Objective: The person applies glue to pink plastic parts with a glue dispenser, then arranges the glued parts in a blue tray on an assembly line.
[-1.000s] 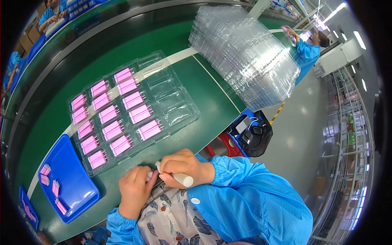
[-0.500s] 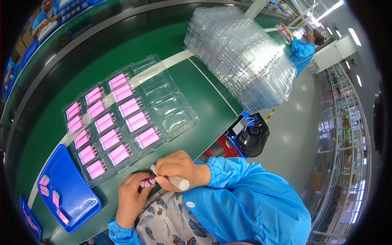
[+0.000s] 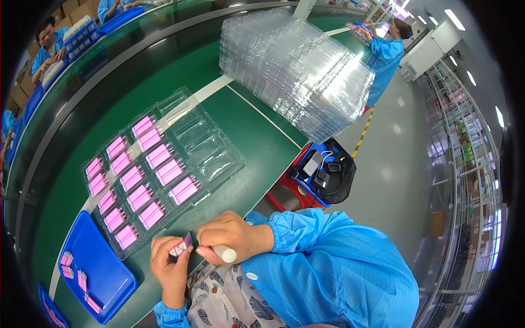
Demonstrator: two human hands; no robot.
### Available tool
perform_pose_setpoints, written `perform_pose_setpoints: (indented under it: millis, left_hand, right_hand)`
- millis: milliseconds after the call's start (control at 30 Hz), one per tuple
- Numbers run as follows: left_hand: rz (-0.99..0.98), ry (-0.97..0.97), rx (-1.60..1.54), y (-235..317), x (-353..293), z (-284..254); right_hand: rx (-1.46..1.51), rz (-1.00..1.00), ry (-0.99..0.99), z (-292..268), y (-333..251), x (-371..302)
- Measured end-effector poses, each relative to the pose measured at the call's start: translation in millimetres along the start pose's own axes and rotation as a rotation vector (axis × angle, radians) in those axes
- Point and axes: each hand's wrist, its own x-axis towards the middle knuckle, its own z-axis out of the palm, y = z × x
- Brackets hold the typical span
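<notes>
My left hand (image 3: 169, 269) is closed on a small pink-and-white plug adapter (image 3: 179, 250), with part of it hidden by the fingers. Close by on the right, my right hand (image 3: 234, 234) wraps round a thick white pen-like tool (image 3: 225, 253); its working end is hidden behind the fingers. A clear plastic tray (image 3: 221, 169) lies beyond both hands. Rows of pink plug adapters (image 3: 153, 215) with metal prongs fill its left and middle pockets. To the left, a blue tray (image 3: 117, 284) holds several small pink-and-white pieces (image 3: 82, 280).
A tall stack of clear plastic trays (image 3: 298, 71) stands at the far right of the green table (image 3: 262, 147). Beside the table, a blue bin with black devices (image 3: 324, 177) sits on a red stool (image 3: 284, 188). Co-workers in blue (image 3: 385, 57) are farther off.
The adapter in my left hand has turned and shows its pink-and-white patterned side. My right hand, still gripping the white tool, has drawn slightly away from it. The whole view has shifted a little.
</notes>
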Motion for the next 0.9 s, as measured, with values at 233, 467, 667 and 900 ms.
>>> perform_pose_setpoints:
  millis: [233,467,667,900]
  left_hand:
    - [0.048,-0.017,0.133,-4.4,-2.2,1.6]
    - [0.108,-0.015,0.116,-21.5,-7.1,8.2]
    - [0.206,-0.027,0.154,-26.0,-5.0,5.7]
    - [0.140,-0.078,0.120,-29.0,-8.2,0.5]
  right_hand:
    - [0.013,0.033,0.009,-3.8,-8.8,-4.8]
    - [0.296,0.309,-0.026,-7.7,5.9,-10.4]
    - [0.350,0.337,-0.024,-14.5,-0.3,-1.2]
    - [0.258,0.221,-0.207,-3.5,1.2,26.2]
